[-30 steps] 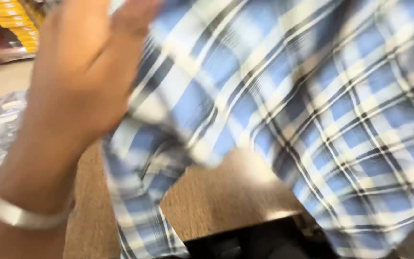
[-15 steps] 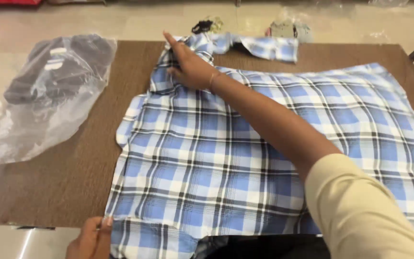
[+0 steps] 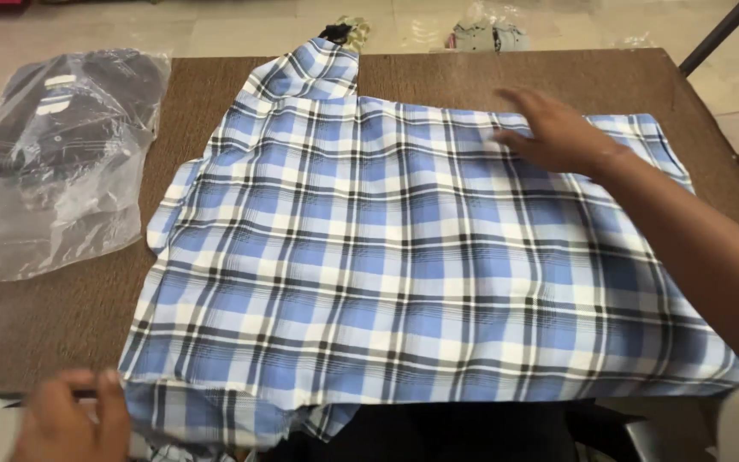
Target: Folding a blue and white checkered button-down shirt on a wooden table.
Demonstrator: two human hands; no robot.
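Note:
A blue, white and black plaid shirt (image 3: 387, 248) lies spread flat over a brown wooden table (image 3: 62, 316), its narrow end pointing to the far edge. My right hand (image 3: 558, 133) rests palm down on the shirt's far right part, fingers spread and pointing left. At the near left corner my left hand (image 3: 74, 419) pinches the shirt's hem where it hangs over the table's front edge.
A clear plastic bag (image 3: 53, 162) holding a dark folded garment lies on the table's left side. Small bundles of cloth (image 3: 489, 34) lie on the light floor beyond the far edge. A dark pole (image 3: 716, 34) slants at the top right.
My right hand has slid from the shirt's far end, near the collar, over to its far right part. The shirt now lies flatter, and my left hand stays at the near left hem.

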